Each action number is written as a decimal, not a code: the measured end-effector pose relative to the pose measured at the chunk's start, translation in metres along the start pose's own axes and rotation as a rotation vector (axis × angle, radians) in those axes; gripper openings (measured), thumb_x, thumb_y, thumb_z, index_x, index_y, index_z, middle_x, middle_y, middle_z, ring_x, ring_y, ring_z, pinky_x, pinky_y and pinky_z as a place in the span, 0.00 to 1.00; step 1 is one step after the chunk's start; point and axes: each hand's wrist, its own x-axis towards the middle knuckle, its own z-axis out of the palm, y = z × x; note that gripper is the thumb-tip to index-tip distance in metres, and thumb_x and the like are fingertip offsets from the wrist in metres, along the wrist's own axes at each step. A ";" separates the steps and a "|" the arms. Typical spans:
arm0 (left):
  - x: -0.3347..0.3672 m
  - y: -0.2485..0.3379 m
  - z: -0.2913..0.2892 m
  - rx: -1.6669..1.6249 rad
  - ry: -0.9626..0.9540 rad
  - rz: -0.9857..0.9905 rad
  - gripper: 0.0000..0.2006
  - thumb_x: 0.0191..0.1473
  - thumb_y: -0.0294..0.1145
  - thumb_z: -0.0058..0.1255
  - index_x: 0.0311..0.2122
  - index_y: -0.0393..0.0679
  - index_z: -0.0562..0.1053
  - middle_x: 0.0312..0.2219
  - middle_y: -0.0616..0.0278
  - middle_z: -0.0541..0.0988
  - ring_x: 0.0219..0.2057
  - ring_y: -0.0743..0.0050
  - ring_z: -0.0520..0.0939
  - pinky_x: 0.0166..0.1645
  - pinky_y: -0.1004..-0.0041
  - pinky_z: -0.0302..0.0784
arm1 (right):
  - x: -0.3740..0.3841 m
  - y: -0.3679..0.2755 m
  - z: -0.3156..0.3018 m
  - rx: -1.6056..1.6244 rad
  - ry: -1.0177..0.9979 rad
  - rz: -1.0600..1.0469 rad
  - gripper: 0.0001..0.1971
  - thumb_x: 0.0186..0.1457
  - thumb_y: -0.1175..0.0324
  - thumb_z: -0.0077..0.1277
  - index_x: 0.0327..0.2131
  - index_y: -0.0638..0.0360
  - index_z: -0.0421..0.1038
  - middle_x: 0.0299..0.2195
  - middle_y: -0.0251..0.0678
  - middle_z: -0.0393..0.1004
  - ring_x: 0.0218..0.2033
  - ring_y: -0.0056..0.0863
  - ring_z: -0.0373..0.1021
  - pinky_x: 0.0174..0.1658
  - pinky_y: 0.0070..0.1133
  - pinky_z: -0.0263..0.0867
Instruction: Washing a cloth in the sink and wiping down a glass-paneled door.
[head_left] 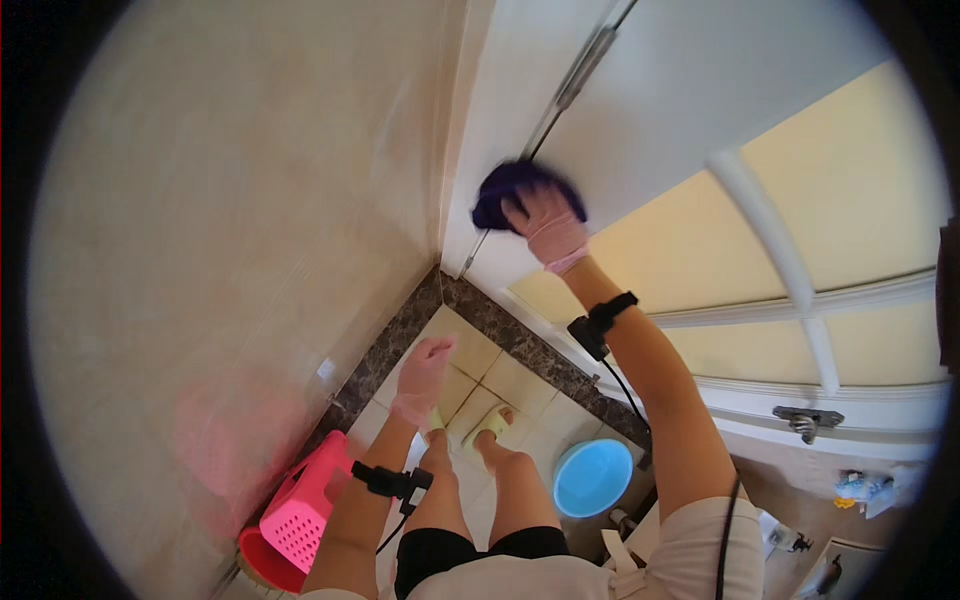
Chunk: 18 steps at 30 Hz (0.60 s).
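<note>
My right hand (pixel 552 228), in a thin pink glove, presses a dark purple cloth (pixel 500 195) against the white door (pixel 660 90). The cloth covers part of the hinge-side gap, below a metal hinge (pixel 587 68). Its fingers lie over the cloth and are slightly blurred. My left hand (pixel 423 378), also gloved in pink, hangs over the tiled floor near the wall. Its fingers are loosely curled together, and nothing shows in them. Both wrists carry a black strap with a small device and a cable.
A beige wall (pixel 250 180) rises on the left. Beside it stand a pink perforated plastic stool (pixel 300 510) and a red basin (pixel 268 562). A light blue basin (pixel 593 478) sits on the floor (pixel 540 385), right of my legs. The door has cream panels and a metal handle (pixel 805 420).
</note>
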 end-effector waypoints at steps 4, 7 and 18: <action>0.017 -0.008 0.009 -0.073 -0.046 -0.079 0.10 0.51 0.31 0.45 0.37 0.41 0.73 0.33 0.64 0.77 0.34 0.81 0.74 0.41 0.80 0.68 | -0.026 -0.043 0.083 0.175 -0.363 -0.129 0.22 0.48 0.68 0.40 0.50 0.45 0.60 0.44 0.37 0.66 0.43 0.32 0.66 0.40 0.24 0.64; 0.026 -0.041 0.008 -0.108 -0.006 -0.035 0.10 0.51 0.31 0.45 0.37 0.42 0.74 0.33 0.65 0.77 0.35 0.82 0.75 0.41 0.80 0.68 | -0.020 -0.040 0.084 0.391 -0.072 0.083 0.23 0.43 0.71 0.42 0.47 0.43 0.65 0.41 0.35 0.68 0.38 0.37 0.68 0.37 0.32 0.64; 0.113 -0.092 0.071 -0.431 0.137 0.244 0.18 0.48 0.19 0.43 0.47 0.42 0.68 0.38 0.62 0.72 0.40 0.78 0.71 0.45 0.79 0.65 | 0.083 -0.050 0.067 2.067 0.751 -0.202 0.32 0.37 0.68 0.52 0.51 0.46 0.60 0.58 0.39 0.49 0.58 0.40 0.47 0.61 0.31 0.42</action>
